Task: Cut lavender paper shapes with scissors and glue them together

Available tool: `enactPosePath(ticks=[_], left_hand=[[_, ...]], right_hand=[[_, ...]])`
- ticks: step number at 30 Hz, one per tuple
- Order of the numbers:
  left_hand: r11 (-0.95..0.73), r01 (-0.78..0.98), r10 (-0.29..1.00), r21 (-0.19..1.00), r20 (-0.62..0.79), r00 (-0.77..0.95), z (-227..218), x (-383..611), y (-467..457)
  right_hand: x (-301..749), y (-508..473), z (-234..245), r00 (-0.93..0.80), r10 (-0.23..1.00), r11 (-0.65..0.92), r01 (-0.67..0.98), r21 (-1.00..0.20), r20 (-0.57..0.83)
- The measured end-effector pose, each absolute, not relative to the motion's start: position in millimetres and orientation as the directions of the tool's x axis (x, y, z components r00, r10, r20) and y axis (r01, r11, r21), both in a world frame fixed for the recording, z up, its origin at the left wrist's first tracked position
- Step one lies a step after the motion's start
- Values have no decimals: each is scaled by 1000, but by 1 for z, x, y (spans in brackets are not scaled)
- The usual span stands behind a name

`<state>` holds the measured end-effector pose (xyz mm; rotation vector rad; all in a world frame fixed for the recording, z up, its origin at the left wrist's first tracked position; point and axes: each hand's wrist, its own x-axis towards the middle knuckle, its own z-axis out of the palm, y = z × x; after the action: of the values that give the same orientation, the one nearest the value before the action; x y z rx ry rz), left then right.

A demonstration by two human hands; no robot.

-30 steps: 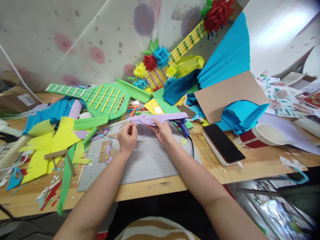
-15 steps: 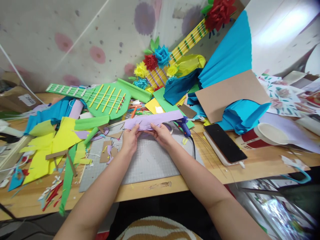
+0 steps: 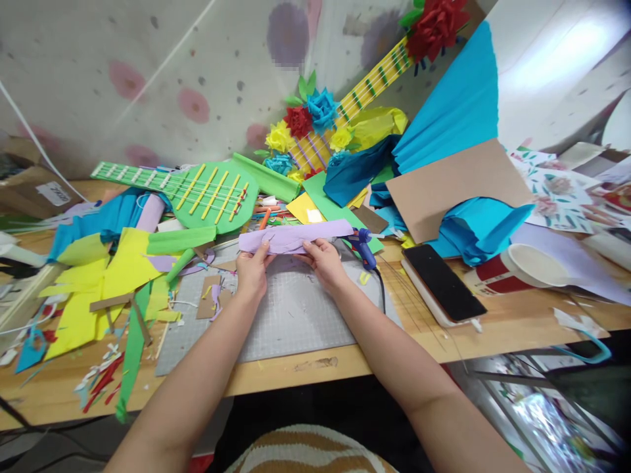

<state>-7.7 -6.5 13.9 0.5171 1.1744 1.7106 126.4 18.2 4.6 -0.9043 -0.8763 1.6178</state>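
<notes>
A long strip of lilac crepe paper (image 3: pixel 296 235) is stretched between my two hands above the grey cutting mat (image 3: pixel 300 322). Its surface looks creased along the lower edge. My left hand (image 3: pixel 253 269) pinches it near the left end, thumb on top. My right hand (image 3: pixel 323 264) grips the lower edge further right, and the strip's right end sticks out past the fingers. Just beyond that end lies a blue glue gun (image 3: pixel 363 249) with a black cord. The fingers under the strip are hidden.
Behind lie a green paper guitar (image 3: pixel 211 197) and a yellow one with paper flowers (image 3: pixel 323 112). To the right are a phone (image 3: pixel 444 281), a paper cup (image 3: pixel 517 268) and cardboard (image 3: pixel 458 184). Yellow paper scraps (image 3: pixel 83 295) cover the left side.
Both hands have shifted slightly left with the lilac strip, and are a little further apart. The strip's right end has drawn back from the glue gun.
</notes>
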Motion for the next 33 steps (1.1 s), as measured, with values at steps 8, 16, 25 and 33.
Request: enactPosePath(ticks=[8, 16, 25, 33], left_hand=[[-75, -426, 842, 902, -171, -511, 14, -19, -3], [-166, -419, 774, 893, -145, -616, 12, -37, 6], [-190, -389, 733, 902, -134, -667, 9, -44, 10], [-192, -352, 744, 916, -98, -661, 9, -41, 9]], right_hand=[[131, 15, 10, -222, 958, -242, -283, -928, -182], [144, 17, 9, -270, 960, -51, 69, -996, -68], [177, 16, 32, -368, 927, 234, 714, -660, -70], [179, 14, 36, -313, 944, 225, 847, -482, -109]])
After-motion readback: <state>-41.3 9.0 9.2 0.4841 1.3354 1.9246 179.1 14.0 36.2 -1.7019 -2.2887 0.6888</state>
